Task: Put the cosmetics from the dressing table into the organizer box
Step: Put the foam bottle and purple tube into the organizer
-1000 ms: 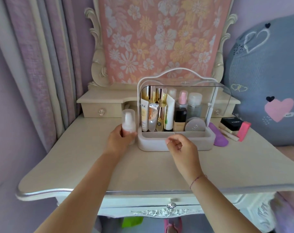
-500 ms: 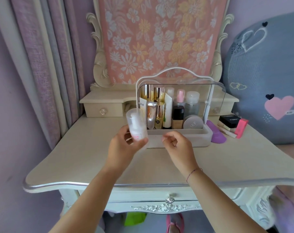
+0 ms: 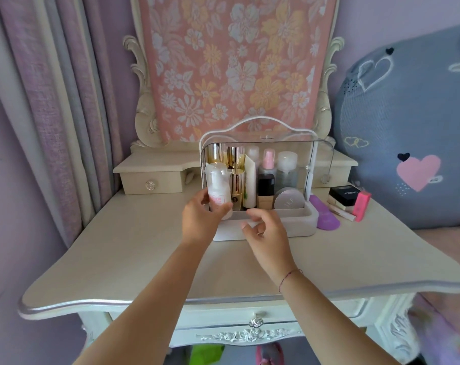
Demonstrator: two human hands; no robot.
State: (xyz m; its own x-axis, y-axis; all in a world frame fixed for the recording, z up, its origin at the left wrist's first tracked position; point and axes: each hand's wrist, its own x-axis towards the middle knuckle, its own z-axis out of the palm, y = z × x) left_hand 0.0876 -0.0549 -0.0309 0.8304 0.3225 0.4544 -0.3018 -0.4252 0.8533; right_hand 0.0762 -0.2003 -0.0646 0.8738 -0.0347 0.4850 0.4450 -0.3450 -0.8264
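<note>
The pump bottle [image 3: 218, 189] has risen to the organizer box [image 3: 297, 227] front, gripped upright in the left hand [image 3: 201, 219].

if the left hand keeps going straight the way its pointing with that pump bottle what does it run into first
Probably the gold bottle at the left front of the organizer box. The left hand holds the white pump bottle right before it, though depth is unclear.

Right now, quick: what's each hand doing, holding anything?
Left hand: closed on the white pump bottle, at the organizer box front left.
Right hand: empty, fingers loosely curled.
</note>
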